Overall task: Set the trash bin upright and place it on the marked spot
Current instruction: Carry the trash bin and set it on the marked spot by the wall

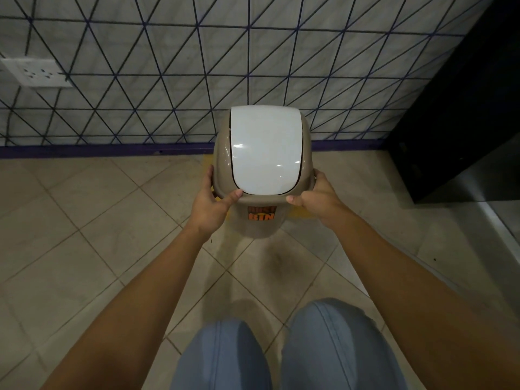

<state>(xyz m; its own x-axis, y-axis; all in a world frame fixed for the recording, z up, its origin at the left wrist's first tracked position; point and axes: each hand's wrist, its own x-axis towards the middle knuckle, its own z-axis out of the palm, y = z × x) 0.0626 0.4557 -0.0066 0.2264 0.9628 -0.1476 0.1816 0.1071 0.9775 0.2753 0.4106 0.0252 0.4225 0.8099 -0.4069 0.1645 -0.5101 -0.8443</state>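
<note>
A beige trash bin [260, 226] with a white swing lid [266, 150] stands upright on the tiled floor close to the wall. An orange label sits on its front. My left hand [212, 204] grips the lid rim on the left, thumb on the front edge. My right hand [318, 197] grips the rim on the right. Yellow tape of the marked spot [298, 212] shows on the floor beside the bin on both sides; the bin hides most of it.
A wall with a dark triangle pattern [168, 80] rises just behind the bin, with a white socket plate [36, 73] at the left. A black cabinet [461, 122] stands at the right. My knees in blue trousers [281, 353] are at the bottom.
</note>
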